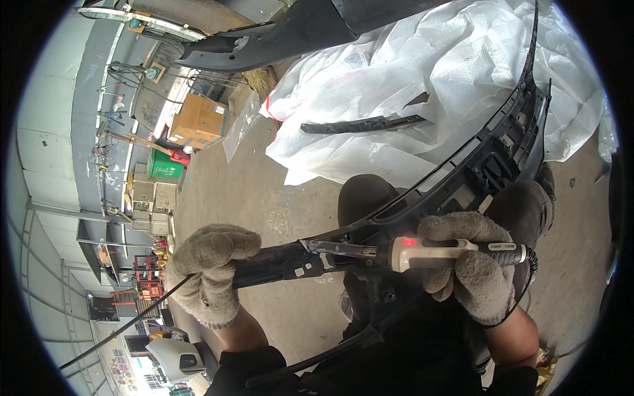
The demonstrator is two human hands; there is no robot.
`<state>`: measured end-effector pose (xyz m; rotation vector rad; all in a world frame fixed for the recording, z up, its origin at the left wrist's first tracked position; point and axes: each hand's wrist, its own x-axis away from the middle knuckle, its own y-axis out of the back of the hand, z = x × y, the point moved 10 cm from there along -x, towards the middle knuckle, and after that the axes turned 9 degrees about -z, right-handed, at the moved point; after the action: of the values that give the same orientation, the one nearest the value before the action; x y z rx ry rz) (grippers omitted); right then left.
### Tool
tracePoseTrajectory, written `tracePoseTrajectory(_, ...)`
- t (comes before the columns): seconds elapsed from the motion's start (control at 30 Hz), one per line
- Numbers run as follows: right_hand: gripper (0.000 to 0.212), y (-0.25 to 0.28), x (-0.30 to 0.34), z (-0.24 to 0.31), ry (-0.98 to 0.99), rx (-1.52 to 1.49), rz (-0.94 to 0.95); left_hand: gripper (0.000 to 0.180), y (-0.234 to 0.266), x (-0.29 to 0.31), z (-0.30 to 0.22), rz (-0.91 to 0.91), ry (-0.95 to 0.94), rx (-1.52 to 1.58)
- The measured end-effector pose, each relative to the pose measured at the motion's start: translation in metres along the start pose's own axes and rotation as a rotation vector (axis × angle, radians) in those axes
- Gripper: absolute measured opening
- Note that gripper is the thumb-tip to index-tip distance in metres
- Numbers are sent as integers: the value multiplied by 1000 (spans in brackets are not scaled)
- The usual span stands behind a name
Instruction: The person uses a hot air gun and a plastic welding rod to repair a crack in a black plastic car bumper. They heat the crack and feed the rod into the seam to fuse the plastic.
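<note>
A long black plastic car grille frame [417, 206] lies across my knees, its narrow arm reaching left. My left hand [206, 274], in a grey knitted glove, is closed round the end of that arm. A thin black rod [125, 329] runs from this glove toward the lower left; whether the fingers grip it is hidden. My right hand [485, 284], gloved alike, is closed round a beige-and-black soldering iron [406, 256] with a lit red display. Its metal tip points left along the arm, close over the plastic; contact is hard to make out.
White bubble wrap [356, 86] covers the floor ahead, with a loose black strip [363, 125] on it. A large black panel [277, 43] extends across the top. Along the left wall are a cardboard box [198, 120] and a green bin [164, 165]. A cable [531, 261] trails from the iron.
</note>
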<state>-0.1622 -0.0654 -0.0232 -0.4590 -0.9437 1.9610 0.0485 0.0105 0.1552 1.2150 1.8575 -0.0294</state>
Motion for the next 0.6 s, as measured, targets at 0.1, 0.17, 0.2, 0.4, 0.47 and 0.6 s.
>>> tracePoseTrajectory(0.1, 41, -1, 0, 1, 5, 20, -4, 24, 0, 0, -2, 9, -18, -9)
tracePoseTrajectory(0.17, 41, -2, -1, 1, 6, 11, 5, 24, 0, -1, -2, 19, -34, -7)
tracePoseTrajectory(0.2, 42, -1, -1, 1, 7, 6, 4, 24, -1, -1, -2, 22, -36, -5)
tracePoseTrajectory(0.4, 43, 0, -2, 2, 30, 42, -8, 26, -1, -1, -2, 10, -35, 12)
tracePoseTrajectory(0.47, 43, 0, -2, 3, 36, 69, -31, 26, 0, -1, -1, 7, -34, 3)
tracePoseTrajectory(0.6, 44, 1, -2, 3, 43, 54, -31, 27, 1, 1, 0, -2, -26, -37)
